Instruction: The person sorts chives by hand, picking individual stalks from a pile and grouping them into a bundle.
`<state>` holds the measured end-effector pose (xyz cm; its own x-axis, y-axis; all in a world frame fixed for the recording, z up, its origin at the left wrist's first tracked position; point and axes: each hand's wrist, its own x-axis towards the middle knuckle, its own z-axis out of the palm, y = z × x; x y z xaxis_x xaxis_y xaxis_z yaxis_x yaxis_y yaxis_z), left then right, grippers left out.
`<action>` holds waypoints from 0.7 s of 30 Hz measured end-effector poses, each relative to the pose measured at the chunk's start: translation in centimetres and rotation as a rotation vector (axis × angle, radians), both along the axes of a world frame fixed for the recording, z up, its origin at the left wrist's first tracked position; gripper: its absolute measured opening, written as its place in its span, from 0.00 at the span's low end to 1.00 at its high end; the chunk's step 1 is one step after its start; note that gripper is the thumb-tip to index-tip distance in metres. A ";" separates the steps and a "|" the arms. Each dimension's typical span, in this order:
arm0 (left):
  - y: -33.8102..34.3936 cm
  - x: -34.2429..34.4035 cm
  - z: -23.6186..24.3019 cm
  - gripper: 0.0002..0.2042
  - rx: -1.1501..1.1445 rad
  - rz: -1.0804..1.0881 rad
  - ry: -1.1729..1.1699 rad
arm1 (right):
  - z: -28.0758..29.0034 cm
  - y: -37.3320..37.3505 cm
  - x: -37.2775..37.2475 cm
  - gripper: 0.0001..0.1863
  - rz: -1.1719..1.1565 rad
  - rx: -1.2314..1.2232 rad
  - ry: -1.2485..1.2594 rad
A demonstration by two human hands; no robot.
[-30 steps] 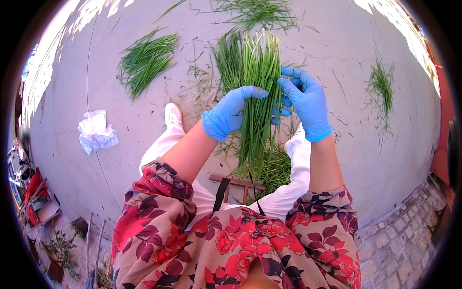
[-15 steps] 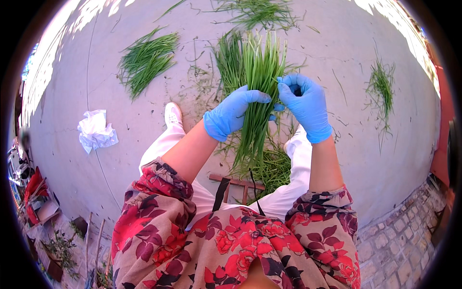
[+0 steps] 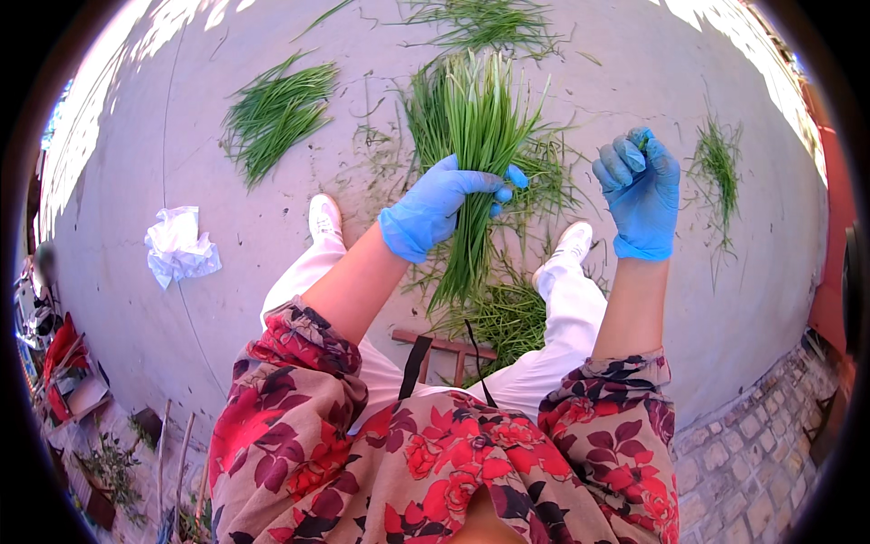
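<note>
In a blue glove, my left hand is wrapped round the middle of a bunch of garlic chives. The pale cut ends point away from me and the green leaf tips hang toward my lap. My right hand, gloved too, is raised to the right, apart from the bunch. Its fingers are curled in, and a small green leaf scrap shows at the fingertips. Behind the held bunch, another heap of chives lies on the ground. Between my legs is a loose green pile.
More chives lie on the concrete at the far left, and others at the far middle. A thin green heap is on the right. Crumpled white plastic rests at left. Below my lap shows a reddish-brown frame.
My right hand has left the bunch, moving right with its fingers curled round a bit of green. The left hand still grips the chives, whose top has fanned out slightly.
</note>
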<state>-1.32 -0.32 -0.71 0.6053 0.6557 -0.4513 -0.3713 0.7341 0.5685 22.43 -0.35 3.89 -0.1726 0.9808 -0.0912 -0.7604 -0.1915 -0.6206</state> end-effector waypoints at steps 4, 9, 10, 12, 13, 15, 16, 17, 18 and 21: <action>0.0 0.0 0.3 0.10 -0.034 0.030 0.030 | 0.0 0.2 2.4 0.09 -0.148 -0.053 -0.246; 0.0 0.2 0.3 0.10 -0.016 0.016 0.009 | -0.3 0.1 -0.1 0.14 -0.273 -0.098 -1.139; 0.0 0.2 0.1 0.10 -0.009 0.010 -0.008 | 0.0 0.1 -0.9 0.14 -0.248 -0.095 -1.084; -0.1 0.3 -0.2 0.11 0.002 -0.004 -0.024 | 0.2 0.1 -2.1 0.14 -0.185 -0.072 -1.062; -0.1 0.3 -0.3 0.11 0.004 -0.011 -0.023 | -0.2 0.2 -2.4 0.14 -0.145 -0.052 -1.094; -0.2 0.6 -0.2 0.11 0.007 -0.029 -0.020 | -1.2 0.0 -3.2 0.13 -0.121 0.002 -1.165; -0.3 0.7 0.1 0.11 0.007 -0.038 -0.017 | -1.9 -0.2 -3.7 0.12 -0.135 0.037 -1.202; -0.4 0.6 0.4 0.11 0.007 -0.042 -0.011 | -2.2 -0.2 -4.2 0.11 -0.146 0.075 -1.236; -0.5 0.6 0.5 0.11 0.012 -0.038 -0.010 | -2.3 -0.4 -4.6 0.09 -0.153 0.103 -1.294; -0.5 0.8 0.5 0.09 0.017 -0.025 0.005 | -1.2 -0.8 -5.1 0.06 0.028 0.265 -1.527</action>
<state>-0.48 -0.86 -0.16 0.6195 0.6478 -0.4433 -0.3496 0.7334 0.5831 17.29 -1.12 2.73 -0.0981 0.9949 -0.0217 0.6070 0.0426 -0.7936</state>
